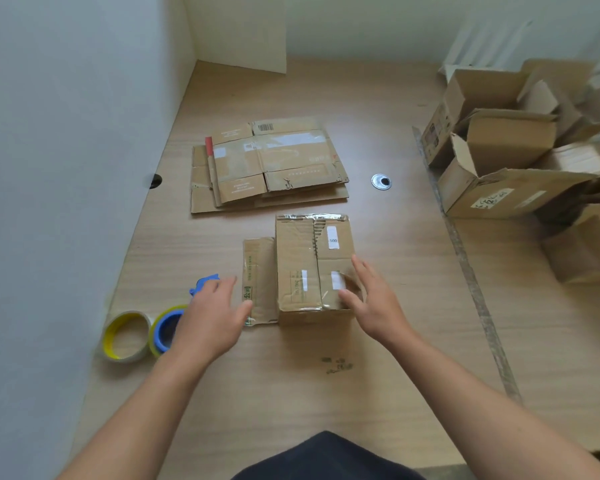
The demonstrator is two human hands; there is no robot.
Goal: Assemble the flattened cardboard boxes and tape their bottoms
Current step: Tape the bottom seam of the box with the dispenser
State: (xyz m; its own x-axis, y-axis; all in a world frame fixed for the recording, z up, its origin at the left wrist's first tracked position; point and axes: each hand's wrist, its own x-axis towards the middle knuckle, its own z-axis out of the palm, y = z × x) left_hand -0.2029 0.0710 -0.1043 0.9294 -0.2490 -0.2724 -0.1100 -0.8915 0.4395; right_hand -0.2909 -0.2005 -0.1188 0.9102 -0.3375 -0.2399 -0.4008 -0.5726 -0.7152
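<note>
A small assembled cardboard box [309,268] stands upside down on the wooden table [291,375], clear tape running along its bottom seam. One flap [258,278] lies flat to its left. My right hand [371,303] is open, fingers straight, at the box's near right corner. My left hand [212,317] hovers open just left of the flap, holding nothing. Behind the box lies a stack of flattened cardboard boxes [267,164]. A tape roll with a blue core [165,329] and a blue tape cutter [205,284] sit partly hidden behind my left hand.
A second tape roll with a yellow core [127,336] lies at the left near the grey partition. Several assembled open boxes [510,150] are piled at the right. A round metal cable grommet [381,182] sits in the table.
</note>
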